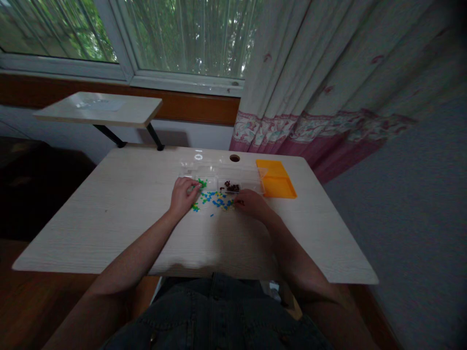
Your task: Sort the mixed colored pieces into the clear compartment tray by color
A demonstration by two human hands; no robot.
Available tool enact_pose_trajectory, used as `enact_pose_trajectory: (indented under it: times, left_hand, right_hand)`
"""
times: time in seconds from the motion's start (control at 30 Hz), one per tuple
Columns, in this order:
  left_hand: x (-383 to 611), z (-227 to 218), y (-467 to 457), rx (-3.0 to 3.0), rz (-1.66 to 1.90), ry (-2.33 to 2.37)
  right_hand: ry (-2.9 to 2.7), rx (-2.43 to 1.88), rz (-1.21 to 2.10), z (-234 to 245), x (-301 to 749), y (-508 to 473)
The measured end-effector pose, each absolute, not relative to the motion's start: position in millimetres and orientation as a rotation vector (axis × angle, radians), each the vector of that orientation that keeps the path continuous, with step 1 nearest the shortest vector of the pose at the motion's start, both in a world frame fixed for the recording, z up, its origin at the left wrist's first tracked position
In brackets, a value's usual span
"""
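A scatter of small blue, green and yellow beads (215,199) lies on the pale wooden table (120,214) in front of a clear plastic compartment box (222,176). One compartment holds green beads (202,183), another holds dark red beads (231,186). My left hand (183,194) rests at the left edge of the scatter, fingers curled in a pinch near the green beads. My right hand (251,203) lies at the scatter's right edge, fingers closed together on something too small to name.
An orange tray lid (276,180) lies to the right of the clear box. A round cable hole (234,158) sits at the table's far edge. A smaller raised table (98,109) stands behind at left, under the window. A curtain (328,87) hangs at right.
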State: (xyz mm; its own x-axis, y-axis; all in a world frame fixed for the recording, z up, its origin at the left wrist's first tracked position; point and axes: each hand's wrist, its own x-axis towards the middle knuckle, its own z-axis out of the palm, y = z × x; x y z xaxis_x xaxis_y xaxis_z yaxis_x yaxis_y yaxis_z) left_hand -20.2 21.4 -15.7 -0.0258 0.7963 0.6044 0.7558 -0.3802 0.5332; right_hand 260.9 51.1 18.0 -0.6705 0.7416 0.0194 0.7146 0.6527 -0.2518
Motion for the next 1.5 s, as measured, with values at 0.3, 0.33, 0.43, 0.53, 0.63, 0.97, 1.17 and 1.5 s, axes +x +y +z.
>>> enact_pose_trajectory:
  times: [0.3,0.33,0.43,0.53,0.63,0.97,1.17,1.5]
  left_hand:
    - [-25.3,-20.4,25.3,2.140,1.331,1.840]
    - [-25.6,-20.8,25.7,2.149,1.327,1.852]
    - [-25.8,-22.2,26.4,2.180,1.338,1.875]
    - [-25.1,-22.4,26.0,2.223,1.358,1.855]
    - [-23.1,-19.2,23.4,2.266,1.360,1.794]
    - [-1.7,-5.3,7.6,2.536,1.278,1.323]
    - [4.1,-6.6,5.8,2.629,1.265,1.243]
    - [2.6,-8.5,4.2,2.696,1.312,1.240]
  right_hand:
    - [-2.635,-1.163,0.392,16.4,264.3,56.2]
    - [-2.618,-1.154,0.399,15.2,264.2,56.5]
    - [-2.541,-1.160,0.421,11.4,263.1,56.3]
    - [-2.395,-1.214,0.507,9.0,259.2,55.0]
    - [-2.222,-1.222,0.664,7.9,251.7,52.6]
    - [-1.691,-1.138,1.355,-2.2,218.5,38.6]
    - [-1.629,-1.028,1.484,-1.3,209.0,33.6]
    - [-1.453,-1.028,1.669,-5.2,204.7,29.8]
